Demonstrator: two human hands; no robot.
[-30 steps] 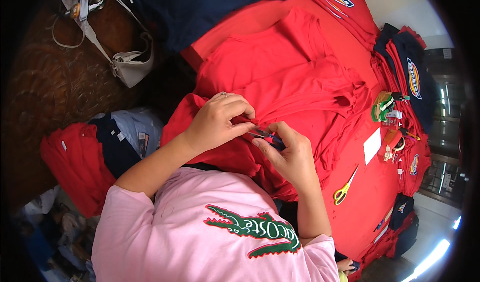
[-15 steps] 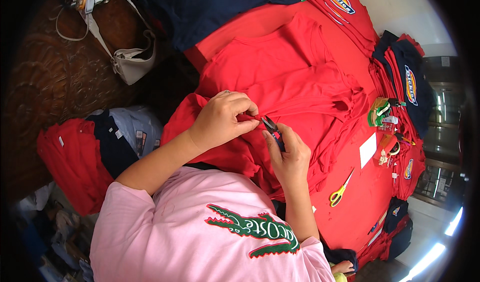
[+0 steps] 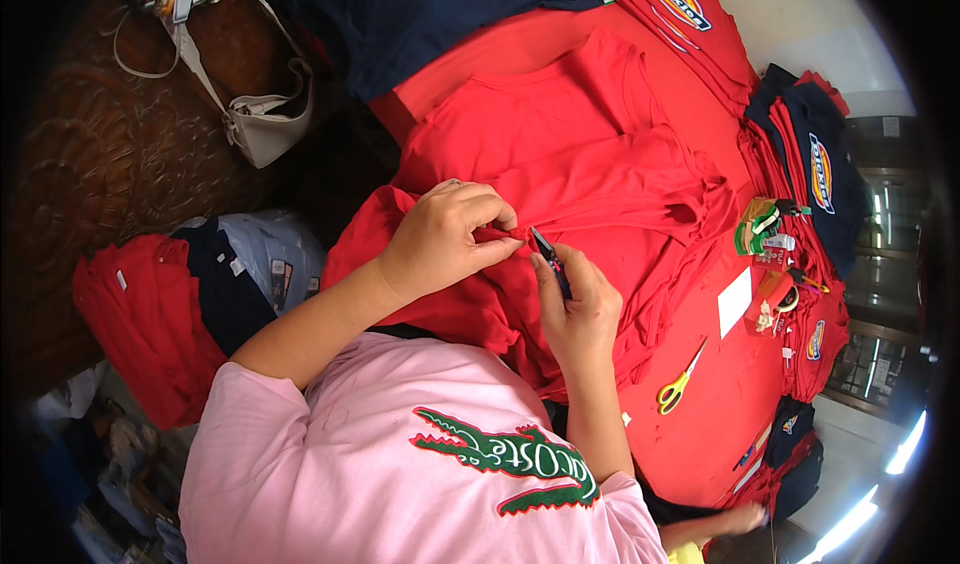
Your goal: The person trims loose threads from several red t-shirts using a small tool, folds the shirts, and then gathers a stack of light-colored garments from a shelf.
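— What does the head view show in the hands?
— The left hand (image 3: pixel 440 239) pinches a fold of the red cotton shirt (image 3: pixel 600 184) spread on the table; the right hand (image 3: pixel 580 309) grips small dark snips (image 3: pixel 549 256) touching that fold.
— Nearby?
— Yellow-handled scissors (image 3: pixel 678 384) lie well apart.

One pair of yellow-handled scissors (image 3: pixel 681 384), one white handbag (image 3: pixel 262 124), one white card (image 3: pixel 734 301), two hands: left hand (image 3: pixel 445 239), right hand (image 3: pixel 578 309).
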